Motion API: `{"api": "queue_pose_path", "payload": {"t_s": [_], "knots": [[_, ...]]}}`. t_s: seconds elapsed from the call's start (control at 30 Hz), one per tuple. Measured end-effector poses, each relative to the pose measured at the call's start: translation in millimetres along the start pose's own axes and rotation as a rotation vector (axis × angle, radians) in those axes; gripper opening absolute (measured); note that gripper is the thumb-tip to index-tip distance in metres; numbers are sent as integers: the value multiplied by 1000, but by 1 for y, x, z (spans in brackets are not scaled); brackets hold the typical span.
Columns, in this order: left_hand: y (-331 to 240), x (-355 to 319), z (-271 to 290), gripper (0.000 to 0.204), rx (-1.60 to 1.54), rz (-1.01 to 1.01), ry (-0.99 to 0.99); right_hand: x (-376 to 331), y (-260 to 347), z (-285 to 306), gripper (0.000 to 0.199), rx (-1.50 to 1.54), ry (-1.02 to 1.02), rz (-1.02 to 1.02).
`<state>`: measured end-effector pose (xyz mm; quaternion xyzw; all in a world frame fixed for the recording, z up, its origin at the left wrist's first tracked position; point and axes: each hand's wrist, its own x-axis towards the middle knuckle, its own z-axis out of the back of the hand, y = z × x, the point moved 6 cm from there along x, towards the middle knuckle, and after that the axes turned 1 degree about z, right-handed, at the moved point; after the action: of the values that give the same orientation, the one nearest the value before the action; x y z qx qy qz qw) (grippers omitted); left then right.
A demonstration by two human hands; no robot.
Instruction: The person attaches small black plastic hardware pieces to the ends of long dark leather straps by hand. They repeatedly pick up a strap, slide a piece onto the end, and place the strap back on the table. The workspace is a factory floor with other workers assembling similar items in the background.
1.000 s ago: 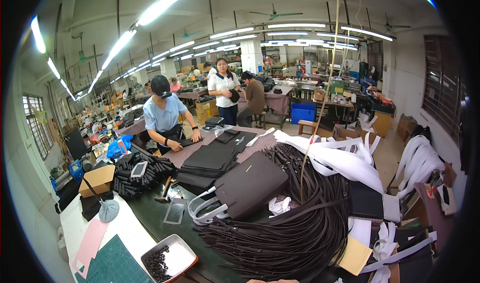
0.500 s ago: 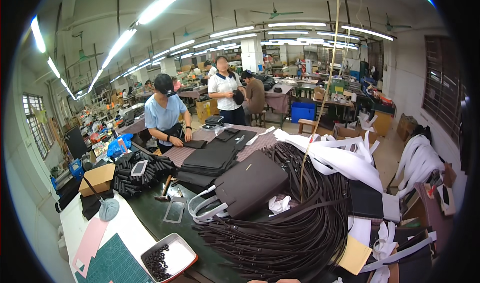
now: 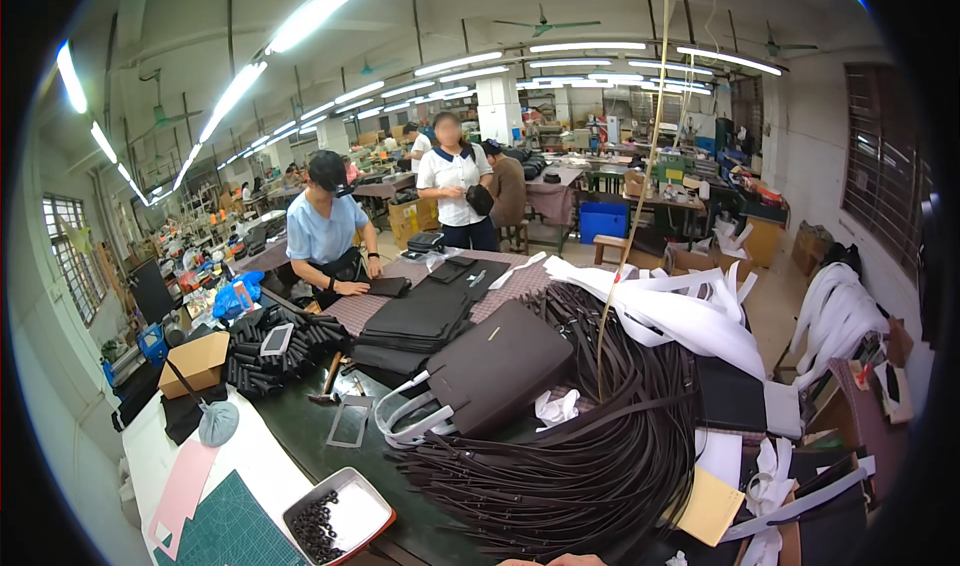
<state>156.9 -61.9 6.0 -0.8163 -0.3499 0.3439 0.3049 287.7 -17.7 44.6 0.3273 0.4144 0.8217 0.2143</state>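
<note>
Only slivers of my left hand (image 3: 517,563) and my right hand (image 3: 577,560) show at the lower edge, side by side; their fingers are cut off by the frame. Just beyond them spreads a large heap of dark brown straps (image 3: 560,486). A dark brown handbag (image 3: 505,366) lies on the straps' far side, its handles (image 3: 415,426) wrapped in pale material. Left of my hands is a white tray (image 3: 365,511) with small black rings (image 3: 317,528) in it. A yellow card (image 3: 708,507) lies to the right.
Stacked black panels (image 3: 425,311) lie beyond the bag. At left are a green cutting mat (image 3: 235,526), a cardboard box (image 3: 195,361) and black rolls (image 3: 280,351). White strips (image 3: 680,316) pile at right. A cord (image 3: 640,196) hangs over the straps. A person in blue (image 3: 325,231) works across the table.
The view has shifted slightly. The person in white across the table has lowered the black item in their hands. The person in blue has moved a hand over the dark piece. My hands stay at the lower edge.
</note>
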Motion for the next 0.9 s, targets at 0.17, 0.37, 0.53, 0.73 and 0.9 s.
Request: {"api": "queue_pose_path", "payload": {"t_s": [0.17,0.37,0.53,0.73,0.9], "knots": [[17,13,27,21,215,-36,-71,0,-4,-2,23,-162,19,114],[58,48,90,28,1093,-216,-276,-13,-51,-41,29,-441,121,151],[113,68,110,30,1577,-72,-341,-92,-109,-89,38,-547,594,-23],[79,84,107,34,2034,-154,-419,-135,-127,-80,15,-755,530,-67],[59,76,112,41,1954,-7,-470,-112,-117,-78,14,-574,489,-130]]}}
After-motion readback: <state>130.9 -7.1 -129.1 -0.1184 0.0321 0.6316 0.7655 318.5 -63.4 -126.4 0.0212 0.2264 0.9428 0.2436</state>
